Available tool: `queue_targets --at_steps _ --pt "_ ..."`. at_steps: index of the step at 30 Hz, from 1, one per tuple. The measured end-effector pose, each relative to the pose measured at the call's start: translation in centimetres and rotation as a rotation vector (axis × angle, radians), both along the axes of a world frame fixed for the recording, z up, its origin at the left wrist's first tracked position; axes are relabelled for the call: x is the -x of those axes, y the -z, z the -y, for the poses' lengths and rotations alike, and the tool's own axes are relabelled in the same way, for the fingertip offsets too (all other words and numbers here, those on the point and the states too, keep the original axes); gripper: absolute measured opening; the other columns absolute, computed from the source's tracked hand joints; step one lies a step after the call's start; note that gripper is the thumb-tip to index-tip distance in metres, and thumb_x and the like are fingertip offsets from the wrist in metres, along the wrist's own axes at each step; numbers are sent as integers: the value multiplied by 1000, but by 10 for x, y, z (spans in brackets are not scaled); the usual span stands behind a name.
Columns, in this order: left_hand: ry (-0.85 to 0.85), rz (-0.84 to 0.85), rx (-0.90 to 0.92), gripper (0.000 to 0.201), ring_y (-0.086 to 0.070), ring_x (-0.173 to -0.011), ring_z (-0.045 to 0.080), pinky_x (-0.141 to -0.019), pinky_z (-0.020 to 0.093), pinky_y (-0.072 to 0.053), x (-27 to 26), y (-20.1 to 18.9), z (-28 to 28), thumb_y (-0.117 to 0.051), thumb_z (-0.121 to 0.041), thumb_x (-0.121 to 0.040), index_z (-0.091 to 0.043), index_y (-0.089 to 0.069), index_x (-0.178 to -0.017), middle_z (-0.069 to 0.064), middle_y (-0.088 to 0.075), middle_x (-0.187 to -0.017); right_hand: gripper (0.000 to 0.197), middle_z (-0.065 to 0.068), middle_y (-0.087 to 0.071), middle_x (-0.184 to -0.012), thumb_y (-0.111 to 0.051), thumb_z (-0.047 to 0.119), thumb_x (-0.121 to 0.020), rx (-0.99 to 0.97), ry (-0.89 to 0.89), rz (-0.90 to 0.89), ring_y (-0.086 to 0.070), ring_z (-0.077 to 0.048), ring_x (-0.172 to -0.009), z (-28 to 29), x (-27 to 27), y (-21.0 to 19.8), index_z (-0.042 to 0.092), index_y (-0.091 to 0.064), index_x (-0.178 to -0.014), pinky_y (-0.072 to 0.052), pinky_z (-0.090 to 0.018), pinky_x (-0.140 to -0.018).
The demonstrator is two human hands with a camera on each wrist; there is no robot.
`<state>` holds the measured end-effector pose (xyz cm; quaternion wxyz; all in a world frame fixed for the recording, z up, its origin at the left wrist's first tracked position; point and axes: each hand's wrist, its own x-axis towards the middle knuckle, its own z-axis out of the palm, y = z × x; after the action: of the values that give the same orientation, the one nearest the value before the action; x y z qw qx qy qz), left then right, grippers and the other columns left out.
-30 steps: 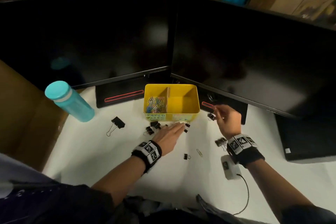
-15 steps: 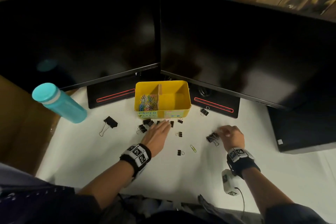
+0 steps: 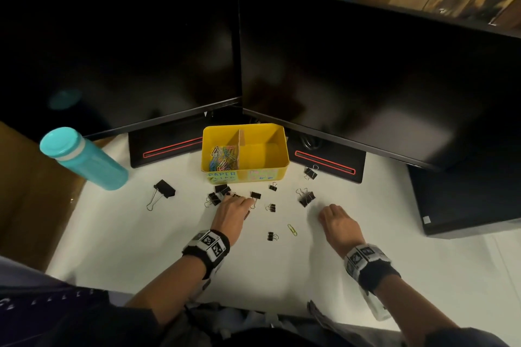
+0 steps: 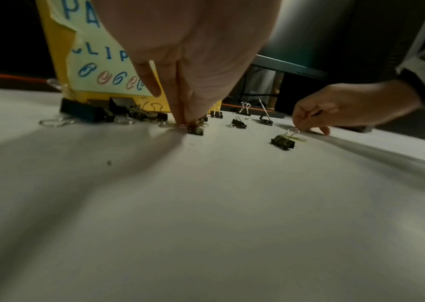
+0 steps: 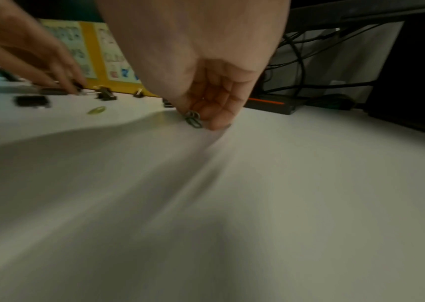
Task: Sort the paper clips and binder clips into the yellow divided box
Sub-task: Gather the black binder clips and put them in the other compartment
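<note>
The yellow divided box [image 3: 277, 170] stands under the monitors, with coloured paper clips [image 3: 222, 156] in its left compartment. Its right compartment looks bare. Black binder clips [image 3: 306, 197] lie scattered on the white table in front of it. My left hand [image 3: 245, 201] points down with thumb and fingers meeting on a small binder clip [image 4: 196, 129] just before the box. My right hand [image 3: 324, 215] is further right, fingers curled, pinching a dark paper clip [image 5: 193, 120] against the table. A yellow-green paper clip [image 3: 292, 229] lies between the hands.
A teal bottle [image 3: 84, 160] stands at the left, with a large binder clip [image 3: 164, 188] near it. Two dark monitors [image 3: 121, 51] [image 3: 366, 79] and their stands close off the back. A black case [image 3: 465, 200] sits at the right.
My right hand has drawn back from the pair of binder clips towards me and curled on a paper clip. The left hand's fingers have come together onto a small binder clip.
</note>
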<state>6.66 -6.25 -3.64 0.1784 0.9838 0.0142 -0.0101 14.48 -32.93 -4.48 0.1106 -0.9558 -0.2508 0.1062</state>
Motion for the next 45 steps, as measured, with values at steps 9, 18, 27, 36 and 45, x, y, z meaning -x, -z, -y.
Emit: queue_targets --at_steps 9,18,27,36,45 --pt "-214 -133 397 24 -66 -86 18 -84 35 -54 14 6 -16 -76 -14 -75 -7 -71 -98 4 -62 -116 11 -4 -60 -81 -61 20 -87 -297 148 -191 -59 -29 -74 -45 21 5 11 -66 -83 -36 -28 -58" --pt "-86 -172 242 15 -65 -90 24 -83 36 -53 28 3 -18 -65 -15 -85 -7 -72 -95 5 -65 -111 6 -1 -58 -83 -69 20 -80 -274 94 -162 -57 -25 -77 -52 33 10 14 -66 -81 -37 -26 -58" --pt "-206 -215 300 8 -59 -75 16 -67 27 -49 16 -10 -14 -75 -17 -76 -10 -71 -77 4 -67 -88 10 -8 -62 -74 -69 1 -75 -278 -105 -79 -58 -30 -66 -41 41 20 8 -61 -77 -51 -37 -51" --pt "-215 217 323 8 -61 -73 13 -70 29 -55 -21 -60 -47 -63 -17 -86 -12 -70 -89 3 -70 -86 30 -6 -58 -74 -75 -4 -66 -140 -365 9 -54 -23 -61 -44 43 14 11 -55 -82 -45 -29 -44" --pt "-358 305 310 24 -53 -97 22 -83 32 -47 -37 -61 -86 -49 -11 -93 -7 -62 -112 10 -62 -102 14 -12 -61 -89 -62 -1 -83 -385 -198 64 -59 -26 -65 -108 13 -30 5 -60 -95 -51 -34 -53"
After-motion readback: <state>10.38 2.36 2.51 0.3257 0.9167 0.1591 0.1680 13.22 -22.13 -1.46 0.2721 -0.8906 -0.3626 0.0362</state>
